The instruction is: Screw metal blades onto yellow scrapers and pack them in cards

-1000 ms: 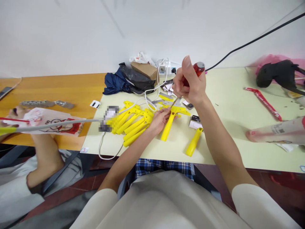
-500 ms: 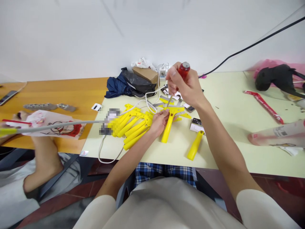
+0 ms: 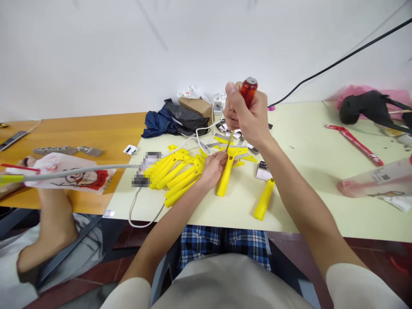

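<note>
While the left hand pinches the yellow scraper, the right hand clenches a screwdriver above it, seemingly for screw-turning, which calls for steady pressure.

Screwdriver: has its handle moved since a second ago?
Yes, leftward. The screwdriver is in the right hand; its handle stood roughly straight above the small box in the picture, and now sits left of that box.

There is one screwdriver and one red printed strip.
</note>
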The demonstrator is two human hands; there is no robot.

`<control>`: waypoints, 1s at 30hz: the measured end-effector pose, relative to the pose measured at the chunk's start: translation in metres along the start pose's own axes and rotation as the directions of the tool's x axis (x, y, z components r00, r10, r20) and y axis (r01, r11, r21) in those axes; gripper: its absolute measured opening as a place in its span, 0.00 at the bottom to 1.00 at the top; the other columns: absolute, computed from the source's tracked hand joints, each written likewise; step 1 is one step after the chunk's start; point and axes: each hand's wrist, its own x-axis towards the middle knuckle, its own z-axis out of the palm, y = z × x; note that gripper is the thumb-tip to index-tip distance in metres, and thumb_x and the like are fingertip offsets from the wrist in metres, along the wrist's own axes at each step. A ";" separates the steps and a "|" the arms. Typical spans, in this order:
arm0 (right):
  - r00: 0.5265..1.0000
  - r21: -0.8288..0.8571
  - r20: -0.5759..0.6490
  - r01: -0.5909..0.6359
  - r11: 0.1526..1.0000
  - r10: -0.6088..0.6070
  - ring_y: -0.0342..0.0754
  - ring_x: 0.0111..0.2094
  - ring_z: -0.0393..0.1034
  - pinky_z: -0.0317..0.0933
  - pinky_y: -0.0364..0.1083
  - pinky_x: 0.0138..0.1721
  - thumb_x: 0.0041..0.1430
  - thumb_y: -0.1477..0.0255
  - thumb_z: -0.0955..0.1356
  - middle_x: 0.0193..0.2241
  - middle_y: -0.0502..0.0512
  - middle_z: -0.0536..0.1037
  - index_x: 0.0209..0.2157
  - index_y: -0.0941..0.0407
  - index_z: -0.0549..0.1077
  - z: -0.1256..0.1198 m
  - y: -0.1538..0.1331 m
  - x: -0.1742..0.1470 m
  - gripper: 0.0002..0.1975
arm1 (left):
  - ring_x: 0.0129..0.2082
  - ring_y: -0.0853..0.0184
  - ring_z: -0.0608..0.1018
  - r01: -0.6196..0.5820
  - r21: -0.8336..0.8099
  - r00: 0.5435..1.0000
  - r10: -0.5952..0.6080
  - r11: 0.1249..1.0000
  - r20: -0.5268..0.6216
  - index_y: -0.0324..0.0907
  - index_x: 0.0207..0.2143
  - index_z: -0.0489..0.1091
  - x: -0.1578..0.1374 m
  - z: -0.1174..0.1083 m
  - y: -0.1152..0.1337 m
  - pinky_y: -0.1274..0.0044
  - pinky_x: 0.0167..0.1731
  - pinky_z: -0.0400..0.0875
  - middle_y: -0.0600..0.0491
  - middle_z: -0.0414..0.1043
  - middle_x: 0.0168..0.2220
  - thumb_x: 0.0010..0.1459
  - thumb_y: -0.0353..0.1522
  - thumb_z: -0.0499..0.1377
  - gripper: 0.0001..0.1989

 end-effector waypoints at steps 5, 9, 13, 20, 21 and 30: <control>1.000 0.005 -0.007 0.021 1.000 -0.021 0.42 0.19 0.49 0.47 0.48 0.20 0.67 0.42 0.77 0.21 0.43 0.54 0.26 0.49 0.57 0.003 -0.003 -0.001 0.35 | 0.48 0.57 0.89 0.018 -0.033 1.000 -0.018 0.999 -0.001 0.36 0.38 0.80 0.000 0.001 0.000 0.55 0.68 0.79 0.44 0.86 0.39 0.67 0.25 0.69 0.02; 0.999 0.018 -0.028 0.024 1.000 -0.024 0.43 0.20 0.49 0.48 0.49 0.21 0.66 0.41 0.77 0.21 0.44 0.54 0.25 0.48 0.58 0.002 -0.004 -0.001 0.35 | 0.49 0.56 0.90 0.025 -0.025 1.000 -0.024 0.999 0.006 0.35 0.39 0.81 -0.001 0.001 0.000 0.55 0.68 0.80 0.42 0.87 0.41 0.69 0.26 0.67 0.03; 0.999 0.011 -0.023 0.034 0.999 -0.034 0.43 0.19 0.51 0.51 0.49 0.22 0.64 0.39 0.77 0.20 0.44 0.55 0.25 0.48 0.59 -0.003 0.003 0.002 0.36 | 0.51 0.56 0.89 0.013 -0.023 1.000 -0.013 1.000 0.006 0.35 0.38 0.80 -0.002 0.002 0.002 0.56 0.69 0.79 0.42 0.87 0.42 0.72 0.25 0.65 0.06; 1.000 0.008 0.000 -0.005 1.000 0.005 0.43 0.21 0.50 0.54 0.50 0.22 0.59 0.35 0.78 0.20 0.43 0.58 0.26 0.48 0.61 -0.006 0.009 0.003 0.37 | 0.55 0.56 0.88 0.008 -0.029 1.000 -0.008 1.000 0.026 0.36 0.38 0.80 -0.004 0.001 0.002 0.58 0.70 0.78 0.45 0.87 0.41 0.72 0.25 0.64 0.06; 1.000 -0.003 -0.011 -0.001 1.000 0.001 0.44 0.21 0.50 0.54 0.50 0.22 0.60 0.34 0.77 0.20 0.43 0.58 0.26 0.48 0.60 -0.005 0.008 0.003 0.37 | 0.55 0.56 0.88 0.010 -0.028 1.000 -0.009 1.000 0.024 0.36 0.38 0.79 -0.005 0.000 0.001 0.59 0.70 0.78 0.45 0.87 0.41 0.72 0.25 0.65 0.06; 1.000 -0.004 0.004 0.003 1.000 -0.003 0.47 0.23 0.49 0.48 0.53 0.24 0.62 0.34 0.75 0.24 0.46 0.58 0.27 0.48 0.60 -0.006 0.009 0.000 0.35 | 0.55 0.58 0.89 0.011 -0.005 1.000 -0.011 1.000 0.020 0.38 0.39 0.79 -0.005 0.000 0.002 0.60 0.69 0.79 0.46 0.87 0.41 0.73 0.26 0.63 0.07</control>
